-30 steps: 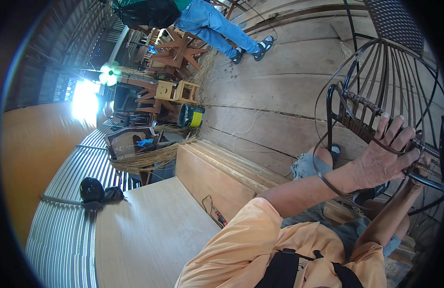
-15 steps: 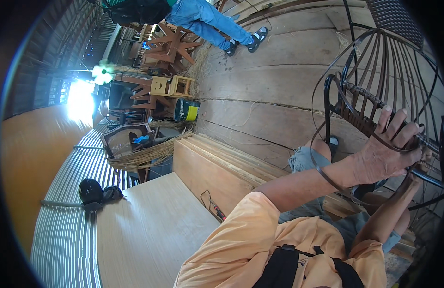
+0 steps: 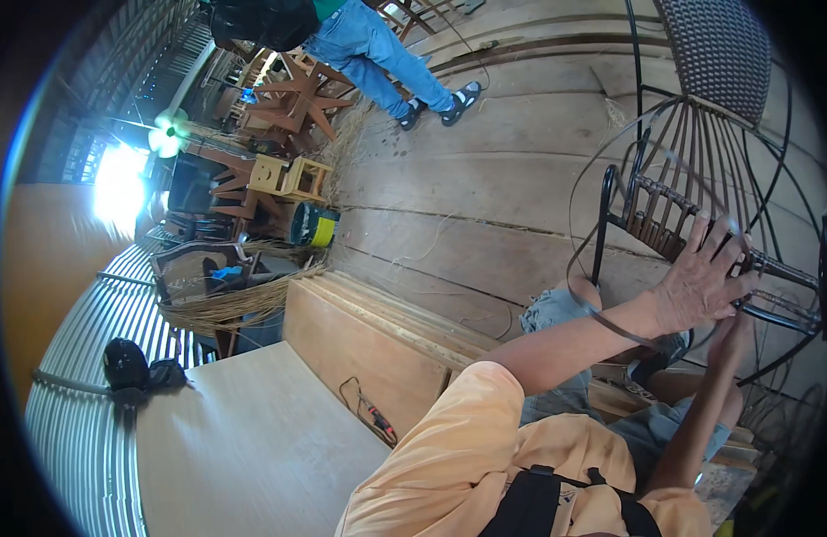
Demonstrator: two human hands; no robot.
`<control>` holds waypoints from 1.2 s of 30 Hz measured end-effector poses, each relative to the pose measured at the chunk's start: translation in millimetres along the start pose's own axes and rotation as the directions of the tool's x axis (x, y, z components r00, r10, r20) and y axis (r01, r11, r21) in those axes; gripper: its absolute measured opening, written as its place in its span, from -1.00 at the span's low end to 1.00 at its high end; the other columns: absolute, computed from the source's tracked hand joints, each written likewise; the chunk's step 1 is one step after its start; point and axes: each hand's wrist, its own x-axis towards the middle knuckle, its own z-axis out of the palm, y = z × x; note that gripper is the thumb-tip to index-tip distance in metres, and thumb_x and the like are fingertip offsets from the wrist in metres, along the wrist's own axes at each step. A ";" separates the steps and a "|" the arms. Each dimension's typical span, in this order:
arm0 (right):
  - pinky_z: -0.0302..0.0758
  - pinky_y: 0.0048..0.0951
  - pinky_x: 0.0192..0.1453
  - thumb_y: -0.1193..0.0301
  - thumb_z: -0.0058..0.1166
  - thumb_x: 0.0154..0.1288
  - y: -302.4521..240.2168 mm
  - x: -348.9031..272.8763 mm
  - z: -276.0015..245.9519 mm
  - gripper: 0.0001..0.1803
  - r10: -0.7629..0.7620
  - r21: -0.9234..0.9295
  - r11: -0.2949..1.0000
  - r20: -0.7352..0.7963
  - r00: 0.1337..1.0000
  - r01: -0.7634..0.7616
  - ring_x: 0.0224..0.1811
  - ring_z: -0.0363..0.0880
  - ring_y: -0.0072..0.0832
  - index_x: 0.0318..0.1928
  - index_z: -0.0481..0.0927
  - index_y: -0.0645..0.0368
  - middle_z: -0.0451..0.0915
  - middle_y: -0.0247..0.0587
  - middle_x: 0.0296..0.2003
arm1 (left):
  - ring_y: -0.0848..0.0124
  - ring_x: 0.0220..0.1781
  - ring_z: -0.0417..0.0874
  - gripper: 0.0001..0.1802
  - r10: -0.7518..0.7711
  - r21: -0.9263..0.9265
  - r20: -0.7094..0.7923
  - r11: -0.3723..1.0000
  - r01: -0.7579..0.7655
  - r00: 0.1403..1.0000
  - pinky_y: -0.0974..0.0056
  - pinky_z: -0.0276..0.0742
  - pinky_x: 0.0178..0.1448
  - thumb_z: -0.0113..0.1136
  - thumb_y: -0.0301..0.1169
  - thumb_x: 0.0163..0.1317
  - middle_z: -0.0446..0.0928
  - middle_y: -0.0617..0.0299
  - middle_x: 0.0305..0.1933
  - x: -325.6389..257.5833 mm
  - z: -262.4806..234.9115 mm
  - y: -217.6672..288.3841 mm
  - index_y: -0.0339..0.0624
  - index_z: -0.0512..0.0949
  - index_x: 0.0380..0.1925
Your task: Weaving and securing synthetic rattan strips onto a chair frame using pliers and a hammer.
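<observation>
Your right hand (image 3: 731, 327) is mostly hidden behind your left hand (image 3: 699, 286), so you cannot tell whether it grips anything; only its forearm rising from the lower edge shows clearly. Your left hand lies with fingers spread wide and flat over the woven brown rattan band (image 3: 664, 219) on the black metal chair frame (image 3: 699, 179), touching it rather than closing round it. The frame's far side is cut off at the right rim, and its thin spokes blur together there. The woven band runs on a slant from upper left down to lower right, and the dark spokes fan upward from it toward the dark woven panel (image 3: 713, 45) at the top. A loose flat rattan strip (image 3: 579, 268) loops from the frame down past your wrist. The frame stands on the wide wooden plank floor (image 3: 485, 188), just before your knees. To your left lies a pale plywood tabletop (image 3: 243, 447) with a small red-handled tool (image 3: 382, 421) beside it; well beyond, another person in blue jeans (image 3: 377, 54) stands near stacked wooden stools (image 3: 288, 174).
</observation>
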 end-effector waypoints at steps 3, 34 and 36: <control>0.34 -0.53 -0.26 0.38 -0.05 0.29 13.6 -71.8 -17.1 -0.81 0.185 -0.559 0.829 0.318 0.930 0.026 -0.35 0.40 -0.58 -0.30 0.54 0.25 0.51 -0.38 -0.36 | -0.13 0.25 0.08 -0.27 0.022 -0.050 0.021 0.999 -0.021 1.000 -0.34 -0.13 0.30 0.40 -0.09 -0.29 0.16 -0.01 0.08 -0.1 7.5 -1.8 0.14 0.30 -0.04; 0.08 -0.69 -0.43 0.26 -0.21 0.42 -127.8 -73.4 102.8 -0.74 -0.421 -0.298 0.787 0.380 0.824 0.540 -0.53 0.10 -0.74 -0.11 0.42 0.17 0.32 -0.47 -0.51 | -0.09 0.22 0.17 -0.44 0.022 -0.071 -0.081 0.997 -0.028 0.997 -0.28 -0.01 0.29 0.22 -0.17 -0.07 0.24 -0.01 0.05 -3.1 14.5 -11.4 -0.09 0.36 -0.04; 0.18 -0.61 -0.43 0.25 -0.23 0.41 -122.2 -87.2 104.0 -0.70 -0.392 -0.489 0.724 0.289 0.874 0.486 -0.52 0.21 -0.66 -0.09 0.43 0.22 0.39 -0.38 -0.50 | -0.10 0.23 0.16 -0.32 0.040 -0.115 -0.068 0.992 -0.048 0.997 -0.29 -0.04 0.31 0.31 -0.16 -0.21 0.24 -0.01 0.09 -3.2 16.7 -12.8 -0.08 0.35 -0.01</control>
